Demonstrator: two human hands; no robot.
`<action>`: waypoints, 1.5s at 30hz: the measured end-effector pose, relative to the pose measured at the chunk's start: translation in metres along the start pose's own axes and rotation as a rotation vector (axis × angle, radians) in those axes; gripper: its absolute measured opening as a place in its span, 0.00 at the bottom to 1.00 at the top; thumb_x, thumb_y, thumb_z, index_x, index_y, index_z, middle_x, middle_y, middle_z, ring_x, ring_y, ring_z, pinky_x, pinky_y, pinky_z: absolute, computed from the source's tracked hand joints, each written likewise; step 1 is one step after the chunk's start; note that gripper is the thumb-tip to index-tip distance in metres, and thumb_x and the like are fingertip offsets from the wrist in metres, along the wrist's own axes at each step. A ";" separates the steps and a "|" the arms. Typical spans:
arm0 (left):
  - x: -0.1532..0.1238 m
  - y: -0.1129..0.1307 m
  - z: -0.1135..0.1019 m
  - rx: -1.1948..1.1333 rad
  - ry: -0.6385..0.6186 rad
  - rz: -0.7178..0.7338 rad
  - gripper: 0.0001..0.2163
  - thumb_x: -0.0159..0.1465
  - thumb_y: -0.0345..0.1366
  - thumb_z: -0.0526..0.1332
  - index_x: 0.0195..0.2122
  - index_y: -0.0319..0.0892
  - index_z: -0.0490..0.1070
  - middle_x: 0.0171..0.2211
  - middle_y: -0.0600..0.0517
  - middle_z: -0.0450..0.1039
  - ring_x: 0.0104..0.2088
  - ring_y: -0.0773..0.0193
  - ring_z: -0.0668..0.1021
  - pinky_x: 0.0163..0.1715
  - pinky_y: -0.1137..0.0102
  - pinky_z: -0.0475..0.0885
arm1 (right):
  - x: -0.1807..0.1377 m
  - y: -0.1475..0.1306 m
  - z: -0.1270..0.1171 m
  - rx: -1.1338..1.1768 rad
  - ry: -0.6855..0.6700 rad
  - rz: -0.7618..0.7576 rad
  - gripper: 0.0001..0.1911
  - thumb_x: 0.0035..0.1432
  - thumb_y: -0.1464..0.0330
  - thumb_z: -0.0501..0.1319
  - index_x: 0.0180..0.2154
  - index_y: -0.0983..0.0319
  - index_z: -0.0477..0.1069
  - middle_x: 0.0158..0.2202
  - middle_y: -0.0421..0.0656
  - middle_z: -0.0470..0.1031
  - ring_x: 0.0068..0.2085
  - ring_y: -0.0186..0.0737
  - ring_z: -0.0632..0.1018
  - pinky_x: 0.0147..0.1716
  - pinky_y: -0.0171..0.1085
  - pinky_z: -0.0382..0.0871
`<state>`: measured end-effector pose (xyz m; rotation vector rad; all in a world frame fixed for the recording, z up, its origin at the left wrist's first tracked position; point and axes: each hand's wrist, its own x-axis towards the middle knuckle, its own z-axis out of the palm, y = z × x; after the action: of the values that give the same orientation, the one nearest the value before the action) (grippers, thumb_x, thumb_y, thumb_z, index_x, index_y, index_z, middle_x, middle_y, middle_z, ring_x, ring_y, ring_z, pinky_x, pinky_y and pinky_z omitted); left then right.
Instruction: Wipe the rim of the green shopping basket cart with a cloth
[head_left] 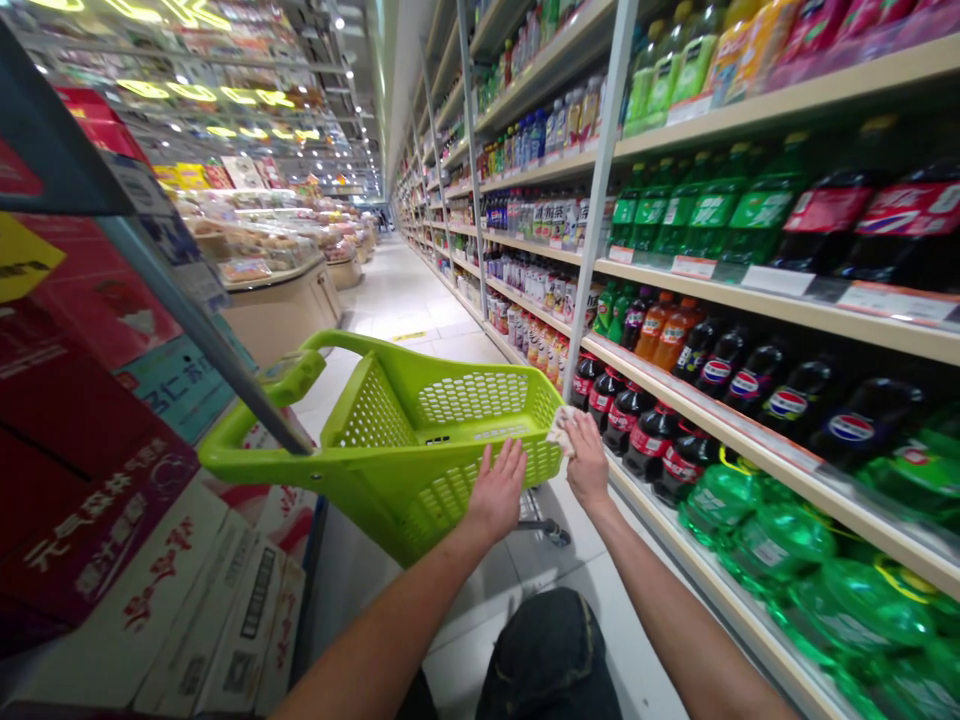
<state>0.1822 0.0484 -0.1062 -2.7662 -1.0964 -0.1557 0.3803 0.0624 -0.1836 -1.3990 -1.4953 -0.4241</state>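
A lime-green plastic shopping cart (442, 490) with perforated walls stands sideways in front of me, its handle towards the left. My left hand (498, 490) lies flat against the near side of its basket, fingers stretched out. At the basket's right end, my right hand (586, 462) presses a crumpled whitish cloth (562, 430) against the corner with its fingers. A caster wheel (556, 532) shows beneath the cart. Inside the basket only the bare bottom and a small dark label are visible.
Drink shelves (787, 290) run along the right side, close to my right arm, with large green bottles (780, 540) at the bottom. Stacked cartons (150, 600) and a grey pole (202, 330) stand at the left. A tiled aisle (390, 270) stretches ahead past bakery counters (277, 300).
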 end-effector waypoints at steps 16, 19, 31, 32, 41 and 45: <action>-0.009 0.005 0.009 0.026 0.037 0.031 0.27 0.57 0.31 0.48 0.59 0.32 0.49 0.62 0.43 0.44 0.62 0.55 0.46 0.58 0.51 0.44 | -0.025 0.015 0.013 0.003 0.000 0.139 0.24 0.51 0.78 0.47 0.49 0.63 0.67 0.53 0.46 0.66 0.57 0.42 0.63 0.55 0.46 0.58; -0.018 0.000 0.013 0.040 0.065 0.035 0.26 0.58 0.31 0.47 0.59 0.34 0.50 0.62 0.44 0.44 0.62 0.56 0.46 0.58 0.52 0.44 | -0.053 0.007 0.016 0.038 -0.121 0.070 0.26 0.46 0.81 0.47 0.44 0.59 0.71 0.46 0.43 0.72 0.52 0.39 0.68 0.53 0.42 0.63; -0.036 -0.014 0.015 0.053 0.091 -0.052 0.25 0.58 0.30 0.46 0.58 0.34 0.51 0.62 0.45 0.47 0.62 0.57 0.49 0.58 0.53 0.47 | -0.062 -0.031 0.025 0.053 -0.158 -0.037 0.28 0.47 0.83 0.47 0.48 0.62 0.69 0.51 0.46 0.69 0.58 0.39 0.61 0.53 0.45 0.63; -0.038 -0.017 0.017 0.066 0.096 -0.056 0.25 0.58 0.30 0.47 0.59 0.35 0.52 0.62 0.45 0.47 0.62 0.57 0.49 0.58 0.54 0.47 | -0.072 -0.032 0.024 0.052 -0.184 -0.037 0.29 0.45 0.84 0.46 0.48 0.62 0.69 0.50 0.45 0.70 0.58 0.38 0.61 0.52 0.45 0.64; -0.045 -0.031 0.017 0.087 0.170 -0.084 0.27 0.56 0.30 0.49 0.59 0.35 0.52 0.62 0.44 0.48 0.62 0.57 0.49 0.58 0.53 0.47 | -0.015 -0.064 0.024 0.075 -0.065 -0.147 0.25 0.52 0.79 0.49 0.52 0.62 0.64 0.55 0.47 0.63 0.61 0.42 0.54 0.56 0.49 0.57; -0.056 -0.038 0.017 0.095 0.158 -0.104 0.27 0.56 0.30 0.49 0.59 0.35 0.52 0.61 0.45 0.49 0.62 0.57 0.50 0.58 0.54 0.47 | -0.056 -0.070 0.035 0.107 -0.192 -0.234 0.30 0.48 0.84 0.47 0.51 0.59 0.65 0.52 0.43 0.68 0.60 0.37 0.58 0.53 0.44 0.63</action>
<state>0.1162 0.0411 -0.1275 -2.5655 -1.1741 -0.3201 0.2936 0.0415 -0.2193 -1.2115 -1.8216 -0.3549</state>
